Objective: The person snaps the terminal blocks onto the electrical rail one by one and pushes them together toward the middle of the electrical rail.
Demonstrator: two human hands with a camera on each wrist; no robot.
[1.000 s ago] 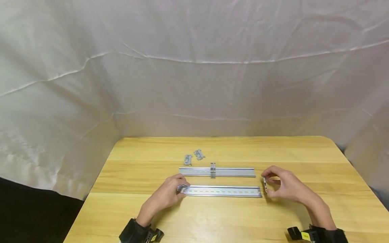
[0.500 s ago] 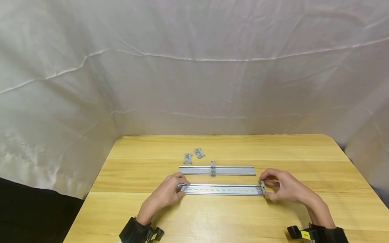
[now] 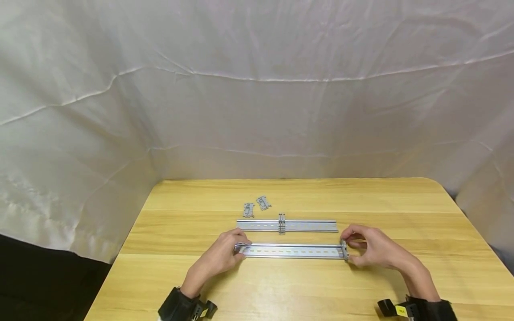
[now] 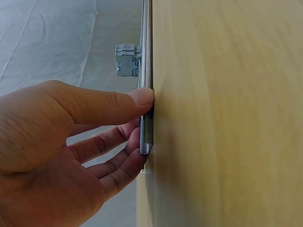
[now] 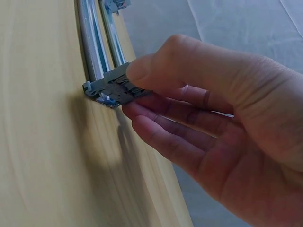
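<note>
A slotted metal DIN rail lies across the table in front of the person. My left hand grips its left end, thumb on the near edge and fingers on the far edge, as the left wrist view shows. At the opposite end, my right hand pinches a thin grey terminal block between thumb and fingers. That block stands upright across the rail's right end, touching it. Whether it is clipped onto the rail, I cannot tell.
Behind lies a second DIN rail with a small group of grey terminal blocks mounted near its middle. Two loose terminal blocks, one on the left and one on the right, lie flat farther back. A pale cloth hangs behind the wooden table.
The right hand has moved left, bringing the terminal block from beside the front rail onto its right end. The left hand keeps its grip on the rail.
</note>
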